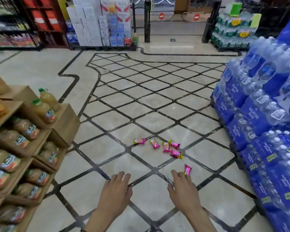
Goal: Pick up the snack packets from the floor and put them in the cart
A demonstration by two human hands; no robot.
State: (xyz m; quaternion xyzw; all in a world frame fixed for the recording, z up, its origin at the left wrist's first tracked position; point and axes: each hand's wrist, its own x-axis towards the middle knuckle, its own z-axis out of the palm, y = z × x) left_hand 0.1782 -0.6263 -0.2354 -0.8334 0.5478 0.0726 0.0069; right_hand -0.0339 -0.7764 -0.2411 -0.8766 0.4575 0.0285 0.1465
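Empty left hand (115, 190) and right hand (182, 188) hover apart, fingers relaxed; shiny pink foil snack packets (175, 153) (featherlight, slippery) look best pinched by an end.

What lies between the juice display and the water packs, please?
Tiled floor with six pink packets scattered on it, as the head view shows.

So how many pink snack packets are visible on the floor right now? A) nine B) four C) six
C: five pink packets lie clustered on the tiled floor, and a sixth packet sits apart, just past the fingertips of the right hand.
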